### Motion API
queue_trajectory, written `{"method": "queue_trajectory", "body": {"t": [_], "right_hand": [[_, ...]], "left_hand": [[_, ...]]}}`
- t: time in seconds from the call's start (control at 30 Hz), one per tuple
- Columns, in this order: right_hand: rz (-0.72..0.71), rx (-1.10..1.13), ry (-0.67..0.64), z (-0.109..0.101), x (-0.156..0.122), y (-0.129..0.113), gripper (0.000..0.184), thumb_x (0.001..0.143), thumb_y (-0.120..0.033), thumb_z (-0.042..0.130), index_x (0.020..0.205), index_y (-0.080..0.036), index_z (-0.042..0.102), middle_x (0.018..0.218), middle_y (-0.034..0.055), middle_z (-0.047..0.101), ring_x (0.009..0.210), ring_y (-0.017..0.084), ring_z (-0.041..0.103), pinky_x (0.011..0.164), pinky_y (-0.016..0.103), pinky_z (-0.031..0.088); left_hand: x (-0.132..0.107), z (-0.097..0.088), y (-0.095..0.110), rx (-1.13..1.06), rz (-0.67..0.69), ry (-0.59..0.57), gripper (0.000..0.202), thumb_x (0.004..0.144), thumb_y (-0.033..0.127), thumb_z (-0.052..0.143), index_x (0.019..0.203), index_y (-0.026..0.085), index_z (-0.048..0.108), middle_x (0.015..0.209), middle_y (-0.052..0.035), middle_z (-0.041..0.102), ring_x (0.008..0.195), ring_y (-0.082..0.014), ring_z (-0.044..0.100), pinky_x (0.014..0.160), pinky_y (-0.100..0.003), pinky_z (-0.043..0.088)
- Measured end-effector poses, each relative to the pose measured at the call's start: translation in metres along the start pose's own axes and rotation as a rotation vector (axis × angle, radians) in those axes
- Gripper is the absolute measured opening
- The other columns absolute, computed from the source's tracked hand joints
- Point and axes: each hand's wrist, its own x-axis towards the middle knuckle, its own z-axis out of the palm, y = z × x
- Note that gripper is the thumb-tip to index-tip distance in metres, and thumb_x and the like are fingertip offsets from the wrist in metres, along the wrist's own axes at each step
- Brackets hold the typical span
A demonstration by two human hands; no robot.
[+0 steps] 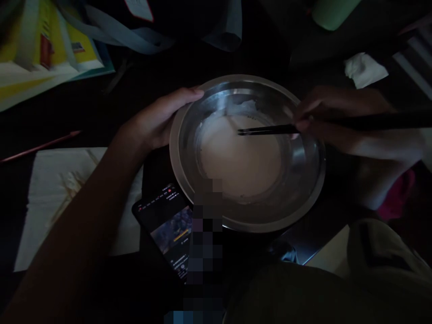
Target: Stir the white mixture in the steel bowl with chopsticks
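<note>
With twelve at the far edge, directions are taken from the middle of the metal bowl (173,150), which is seen just right of the view's centre. Its rim is grasped between nine and eleven o'clock by the left hand (153,117), the thumb laid over the edge; the other fingers are mostly hidden. A pair of dark chopsticks (266,130) is pinched by the right hand (332,103) at two o'clock, their tips pointed inward over the pale liquid (241,159). Whether the surface is touched by the tips cannot be told.

The liquid is already contained in the bowl, and its surface is seen largely even. The mixing, it is judged, is well along but not finished: a whitish film is left on the wall near twelve, and small dark specks are seen at the liquid's edge.

A lit phone (172,229) is placed at eight o'clock, and a crumpled tissue (366,69) is left at two, beyond the right hand.
</note>
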Motion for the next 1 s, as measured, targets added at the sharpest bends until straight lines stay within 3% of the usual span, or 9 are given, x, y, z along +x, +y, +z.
{"method": "queue_trajectory", "body": {"t": [0.13, 0.27, 0.4, 0.53, 0.67, 0.73, 0.8, 0.9, 1.0], "right_hand": [[-0.144, 0.016, -0.195, -0.016, -0.006, 0.010, 0.010, 0.096, -0.029, 0.052, 0.095, -0.024, 0.061, 0.085, -0.0014, 0.063, 0.077, 0.009, 0.061, 0.058, 0.025, 0.049], [-0.306, 0.149, -0.314, 0.006, 0.006, 0.004, 0.011, 0.095, -0.021, 0.056, 0.105, -0.021, 0.059, 0.095, -0.0009, 0.064, 0.087, 0.007, 0.063, 0.071, 0.022, 0.053], [-0.139, 0.064, -0.082, 0.023, 0.011, -0.006, 0.008, 0.096, -0.025, 0.055, 0.100, -0.020, 0.059, 0.095, -0.0006, 0.063, 0.087, 0.008, 0.062, 0.073, 0.026, 0.051], [0.006, 0.018, 0.015, 0.002, -0.001, 0.000, 0.007, 0.096, -0.025, 0.052, 0.096, -0.023, 0.058, 0.086, -0.0007, 0.063, 0.077, 0.008, 0.061, 0.061, 0.026, 0.050], [-0.191, 0.040, -0.205, -0.015, -0.005, 0.012, 0.010, 0.097, -0.028, 0.051, 0.099, -0.024, 0.061, 0.086, -0.0008, 0.064, 0.080, 0.009, 0.063, 0.062, 0.024, 0.053], [-0.311, 0.141, -0.347, -0.010, 0.000, 0.012, 0.009, 0.097, -0.023, 0.053, 0.102, -0.024, 0.059, 0.090, -0.0011, 0.064, 0.086, 0.008, 0.064, 0.068, 0.022, 0.054], [-0.354, 0.185, -0.387, 0.002, 0.007, 0.008, 0.009, 0.096, -0.020, 0.053, 0.104, -0.022, 0.057, 0.094, -0.0013, 0.063, 0.089, 0.007, 0.063, 0.072, 0.020, 0.053], [-0.225, 0.076, -0.191, 0.018, 0.013, -0.003, 0.013, 0.097, -0.029, 0.053, 0.103, -0.019, 0.058, 0.096, -0.0009, 0.063, 0.087, 0.007, 0.062, 0.073, 0.022, 0.051], [-0.033, 0.025, -0.016, 0.018, 0.010, -0.009, 0.013, 0.095, -0.030, 0.053, 0.098, -0.018, 0.057, 0.090, -0.0007, 0.065, 0.082, 0.010, 0.063, 0.071, 0.026, 0.050]], "left_hand": [[0.000, -0.001, 0.000, 0.012, -0.004, 0.001, 0.023, 0.097, 0.019, 0.042, 0.093, 0.007, 0.061, 0.065, 0.0030, 0.063, 0.052, -0.0046, 0.062, 0.055, -0.013, 0.049], [0.000, 0.000, -0.001, -0.015, 0.012, -0.052, 0.024, 0.097, 0.018, 0.039, 0.094, 0.008, 0.061, 0.061, 0.0038, 0.061, 0.054, -0.0055, 0.063, 0.057, -0.014, 0.050], [0.001, -0.001, -0.002, -0.030, 0.014, -0.042, 0.023, 0.097, 0.018, 0.040, 0.095, 0.007, 0.061, 0.065, 0.0030, 0.063, 0.056, -0.0055, 0.065, 0.060, -0.014, 0.052], [0.001, -0.004, -0.003, -0.020, 0.007, -0.033, 0.024, 0.097, 0.020, 0.043, 0.090, 0.008, 0.062, 0.066, 0.0011, 0.066, 0.055, -0.0063, 0.065, 0.056, -0.015, 0.052], [0.001, -0.003, -0.001, 0.000, 0.004, -0.032, 0.024, 0.097, 0.019, 0.041, 0.090, 0.007, 0.061, 0.065, 0.0027, 0.063, 0.052, -0.0048, 0.063, 0.056, -0.014, 0.051], [0.000, -0.001, 0.000, 0.031, -0.003, -0.030, 0.029, 0.098, 0.018, 0.034, 0.100, 0.004, 0.060, 0.065, 0.0056, 0.059, 0.054, -0.0022, 0.063, 0.061, -0.012, 0.049], [-0.001, 0.001, 0.002, 0.057, -0.019, -0.018, 0.036, 0.099, 0.017, 0.027, 0.113, 0.002, 0.056, 0.065, 0.0081, 0.057, 0.057, -0.0005, 0.064, 0.064, -0.011, 0.048], [-0.003, 0.003, 0.004, 0.068, -0.034, 0.011, 0.040, 0.099, 0.016, 0.022, 0.119, 0.001, 0.053, 0.064, 0.0086, 0.057, 0.054, 0.0004, 0.062, 0.065, -0.012, 0.048], [-0.003, 0.003, 0.004, 0.043, -0.039, 0.042, 0.037, 0.099, 0.015, 0.025, 0.110, 0.000, 0.057, 0.065, 0.0052, 0.061, 0.052, -0.0017, 0.062, 0.064, -0.013, 0.049]]}}
